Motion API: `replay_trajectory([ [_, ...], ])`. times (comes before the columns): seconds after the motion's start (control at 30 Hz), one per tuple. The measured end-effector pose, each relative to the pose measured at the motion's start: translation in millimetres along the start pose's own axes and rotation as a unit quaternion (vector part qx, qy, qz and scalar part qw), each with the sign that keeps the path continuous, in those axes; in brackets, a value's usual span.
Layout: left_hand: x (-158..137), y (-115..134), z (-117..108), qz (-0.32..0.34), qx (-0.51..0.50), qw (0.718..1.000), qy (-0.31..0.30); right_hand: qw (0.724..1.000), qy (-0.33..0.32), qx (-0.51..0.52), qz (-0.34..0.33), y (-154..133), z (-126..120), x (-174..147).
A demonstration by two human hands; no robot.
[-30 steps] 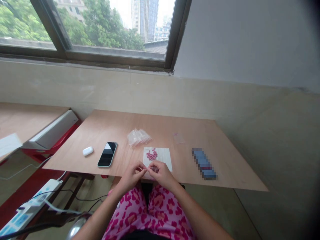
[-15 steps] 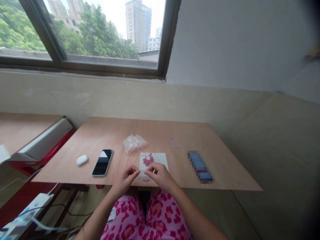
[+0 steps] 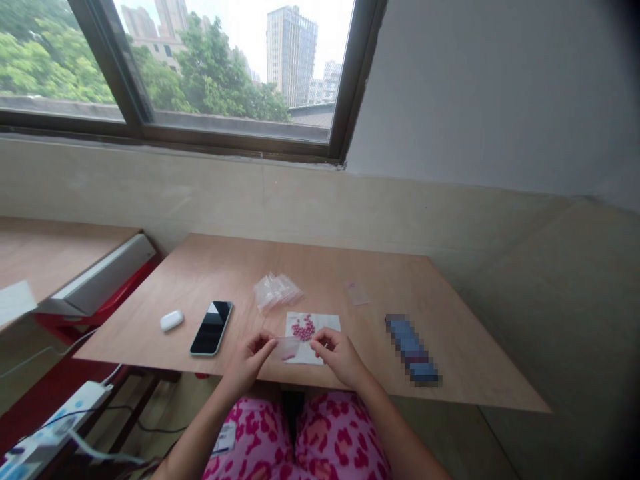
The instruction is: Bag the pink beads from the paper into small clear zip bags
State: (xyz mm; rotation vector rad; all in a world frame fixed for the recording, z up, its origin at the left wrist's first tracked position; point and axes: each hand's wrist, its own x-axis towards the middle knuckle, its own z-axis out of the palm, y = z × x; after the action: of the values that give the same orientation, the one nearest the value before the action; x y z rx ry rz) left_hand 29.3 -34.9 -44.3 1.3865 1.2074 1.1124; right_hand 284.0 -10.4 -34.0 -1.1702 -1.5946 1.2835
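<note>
From where I stood, the left hand (image 3: 250, 357) had its grip pinched, thumb against finger, on a small clear bag (image 3: 287, 345); the bag hung over the near left part of a white sheet (image 3: 327, 325), a bit of pink showing at its lower edge; the right hand (image 3: 343, 353) was just beside it, thumb and fingertips drawn close together, though I could not tell whether that grip had anything in it; on the sheet, just beyond the bag, lay a cluster of pink beads (image 3: 303, 329); farther back on the tabletop (image 3: 400, 283) sat a pile of clear bags (image 3: 277, 291), with a single bag (image 3: 357, 293) to its right; a phone (image 3: 212, 329) lay left of the sheet.
</note>
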Motion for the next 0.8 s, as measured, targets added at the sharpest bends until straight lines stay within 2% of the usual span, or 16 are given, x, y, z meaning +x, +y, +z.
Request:
replay_trajectory([
  [0.1, 1, -3, -4, 0.005, -0.026, 1.000, -0.004, 0.999, 0.008, 0.039, 0.029, 3, -6, 4],
  [0.2, -2, -5, -2, -0.001, -0.012, 0.999, -0.037, 0.999, -0.011, 0.041, 0.029, -5, -5, 6],
  [0.3, -8, -6, 7, -0.010, 0.011, 0.997, -0.076, 0.998, -0.070, 0.009, 0.007, -22, 4, 4],
  [0.4, -14, -7, 16, -0.033, -0.016, 0.996, -0.075, 0.990, -0.127, -0.050, -0.018, -35, 12, 2],
  [0.53, -17, -10, 26, -0.050, -0.072, 0.994, -0.065, 0.991, -0.118, -0.067, -0.014, -39, 16, 4],
  [0.8, -20, -7, 32, -0.029, -0.045, 0.997, -0.057, 0.992, -0.128, -0.019, -0.013, -36, 26, 5],
])
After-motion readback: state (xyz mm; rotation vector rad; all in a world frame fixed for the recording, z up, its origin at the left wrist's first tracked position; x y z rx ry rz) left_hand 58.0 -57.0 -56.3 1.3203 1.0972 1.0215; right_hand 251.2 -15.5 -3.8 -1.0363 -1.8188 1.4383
